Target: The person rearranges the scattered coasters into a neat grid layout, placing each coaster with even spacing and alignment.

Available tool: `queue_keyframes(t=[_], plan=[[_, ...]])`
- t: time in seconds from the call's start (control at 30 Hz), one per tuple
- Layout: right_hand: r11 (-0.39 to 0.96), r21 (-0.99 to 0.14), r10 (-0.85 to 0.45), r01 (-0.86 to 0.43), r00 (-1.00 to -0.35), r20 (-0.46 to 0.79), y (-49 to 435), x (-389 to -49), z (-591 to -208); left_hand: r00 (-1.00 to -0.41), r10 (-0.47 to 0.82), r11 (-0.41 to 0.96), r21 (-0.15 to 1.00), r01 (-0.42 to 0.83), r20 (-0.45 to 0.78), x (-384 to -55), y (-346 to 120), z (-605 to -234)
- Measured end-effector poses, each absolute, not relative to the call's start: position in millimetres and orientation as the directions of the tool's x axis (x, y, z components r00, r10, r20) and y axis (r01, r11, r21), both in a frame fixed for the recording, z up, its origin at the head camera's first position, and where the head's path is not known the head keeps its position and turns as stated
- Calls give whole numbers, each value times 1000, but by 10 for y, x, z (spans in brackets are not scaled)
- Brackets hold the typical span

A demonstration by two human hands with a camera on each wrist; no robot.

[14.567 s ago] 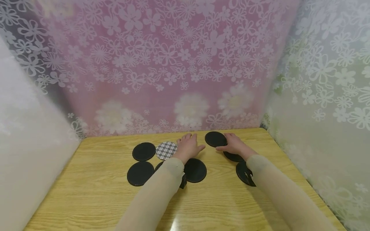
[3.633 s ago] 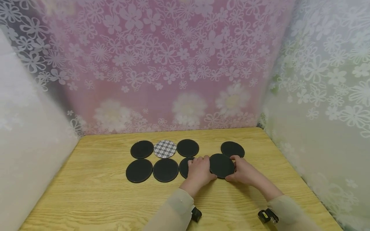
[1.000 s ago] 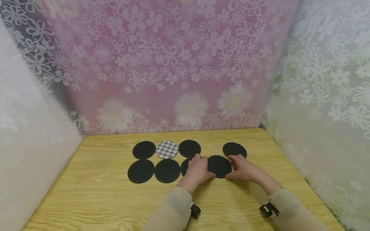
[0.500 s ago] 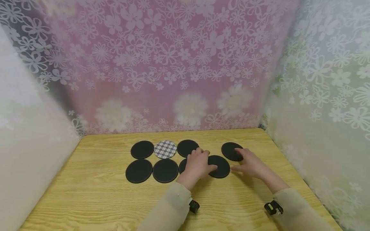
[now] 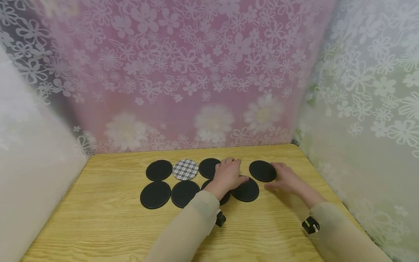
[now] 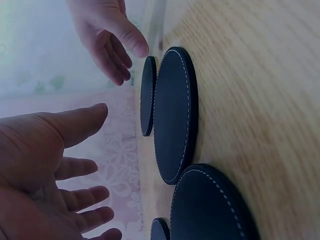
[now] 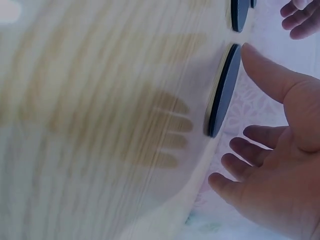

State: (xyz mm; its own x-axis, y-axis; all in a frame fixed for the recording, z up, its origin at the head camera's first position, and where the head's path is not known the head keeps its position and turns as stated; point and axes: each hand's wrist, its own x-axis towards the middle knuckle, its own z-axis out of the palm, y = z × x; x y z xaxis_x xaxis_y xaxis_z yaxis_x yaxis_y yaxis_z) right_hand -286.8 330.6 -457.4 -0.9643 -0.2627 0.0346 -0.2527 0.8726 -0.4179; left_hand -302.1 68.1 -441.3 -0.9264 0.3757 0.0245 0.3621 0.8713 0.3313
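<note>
Round black coasters with pale edge stitching lie flat on the table. In the head view, my left hand (image 5: 226, 176) hovers over the front row, fingers spread, its thumb above the rightmost front coaster (image 5: 246, 190). It holds nothing; the left wrist view shows that palm (image 6: 30, 155) apart from the coasters. My right hand (image 5: 287, 179) is at the right edge of the far-right black coaster (image 5: 263, 171). In the right wrist view its thumb tip comes close to that coaster (image 7: 225, 92), with the other fingers loosely extended; whether it touches I cannot tell.
A white plaid coaster (image 5: 185, 169) sits between two black coasters in the back row. More black coasters (image 5: 155, 194) form the front row to the left. Floral curtains (image 5: 203, 91) stand around the wooden table (image 5: 108, 218) at the back and sides.
Both hands have left the rightmost front coaster. The left hand has lifted and moved back; the right hand has moved to the far-right coaster. Earlier, a third back-row black coaster was laid beside the plaid one.
</note>
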Motion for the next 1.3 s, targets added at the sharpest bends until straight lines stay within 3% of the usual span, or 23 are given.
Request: queue_keyframes(t=[0.53,1.07,1.3], plan=[[873,-425,-282,-239,-958,-41,3550,-3021,-4624,-926,377,882,306,358,-3,-3311,1008,-4567],[880,-422,-276,-217,-957,-84,3584,-3032,-4608,-929,364,903,270,335,-63,-3316,1283,-4666],[905,-360,-258,-227,-965,-41,3603,-3051,-4627,-939,339,911,267,315,-49,-3307,1322,-4710]])
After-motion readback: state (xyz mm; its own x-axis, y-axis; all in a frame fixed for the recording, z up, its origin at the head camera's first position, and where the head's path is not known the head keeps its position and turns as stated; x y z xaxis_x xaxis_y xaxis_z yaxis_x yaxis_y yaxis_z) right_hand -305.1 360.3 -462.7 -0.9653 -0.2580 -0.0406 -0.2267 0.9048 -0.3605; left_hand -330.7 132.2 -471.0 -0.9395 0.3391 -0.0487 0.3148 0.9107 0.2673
